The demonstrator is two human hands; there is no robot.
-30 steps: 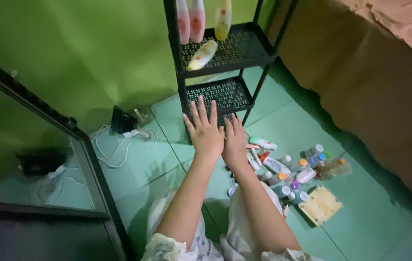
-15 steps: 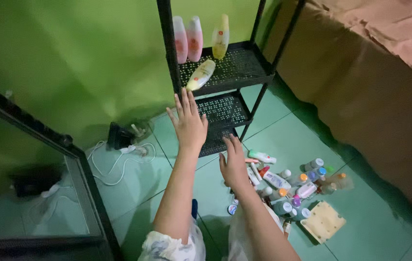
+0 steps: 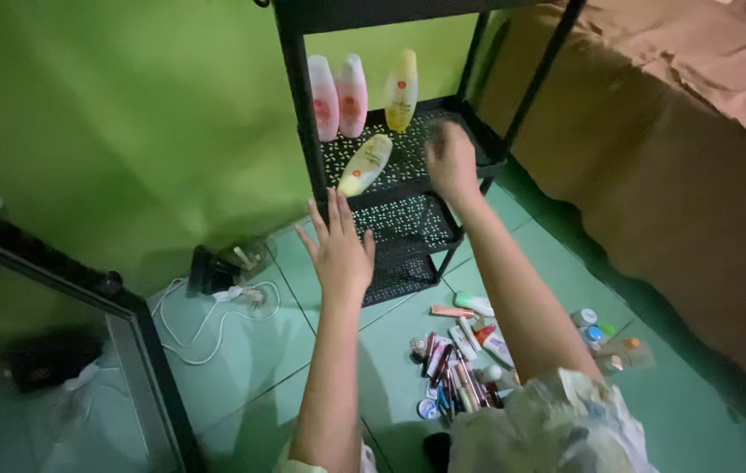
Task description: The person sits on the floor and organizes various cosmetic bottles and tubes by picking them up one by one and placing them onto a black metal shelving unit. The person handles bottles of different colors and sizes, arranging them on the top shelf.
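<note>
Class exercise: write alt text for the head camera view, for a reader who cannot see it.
A person's right hand reaches onto a black mesh shelf rack holding four bottles, while the left hand hovers open below. Small cosmetics lie scattered on the green tiled floor.

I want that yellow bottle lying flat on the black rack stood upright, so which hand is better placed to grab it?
Probably the left hand: it hovers open just below the lying yellow bottle, at the shelf's front edge. The right hand is over the shelf too, but further toward its right side.

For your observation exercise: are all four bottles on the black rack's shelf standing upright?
No. Three bottles stand upright at the back of the shelf, but the yellow bottle lies on its side in front of them.
</note>
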